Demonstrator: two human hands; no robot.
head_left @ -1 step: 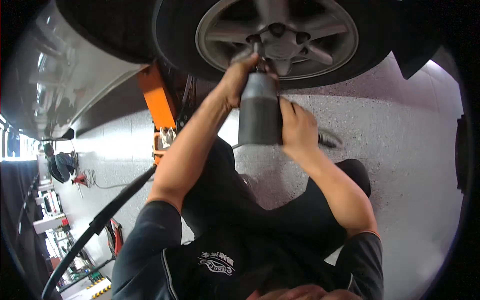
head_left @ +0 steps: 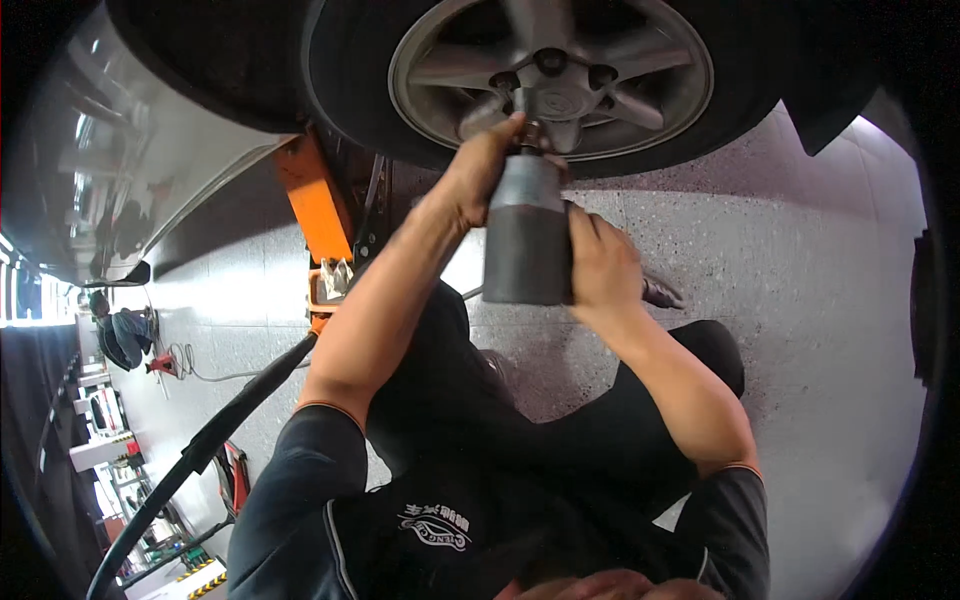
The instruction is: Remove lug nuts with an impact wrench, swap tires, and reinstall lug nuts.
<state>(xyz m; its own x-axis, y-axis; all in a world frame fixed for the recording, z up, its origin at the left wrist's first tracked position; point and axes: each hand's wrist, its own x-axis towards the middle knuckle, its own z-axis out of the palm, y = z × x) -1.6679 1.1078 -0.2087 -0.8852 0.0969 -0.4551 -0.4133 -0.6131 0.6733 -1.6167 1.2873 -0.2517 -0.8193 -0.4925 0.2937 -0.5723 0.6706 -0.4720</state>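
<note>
My left hand [head_left: 485, 170] wraps round the front of an impact wrench [head_left: 525, 250], near its socket [head_left: 524, 108], which reaches a lug-nut position just left of the hub cap. The wrench has a silver nose and dark body. My right hand [head_left: 603, 255] grips its right side toward the back, with part of the grip hidden. Above them is a silver five-spoke wheel [head_left: 640, 110] in a black tyre [head_left: 355, 70]; some of its lower rim is hidden by my hands and the tool.
An orange jack [head_left: 315, 200] stands left of the tyre, with a long dark handle [head_left: 230, 415] running to lower left. The grey car body [head_left: 150, 110] overhangs at upper left. Farther left, a person [head_left: 125, 335] crouches by a red stand [head_left: 162, 364], a hose and other equipment.
The impact wrench and both my hands have shifted slightly right and down, toward my body. My grip looks the same.
</note>
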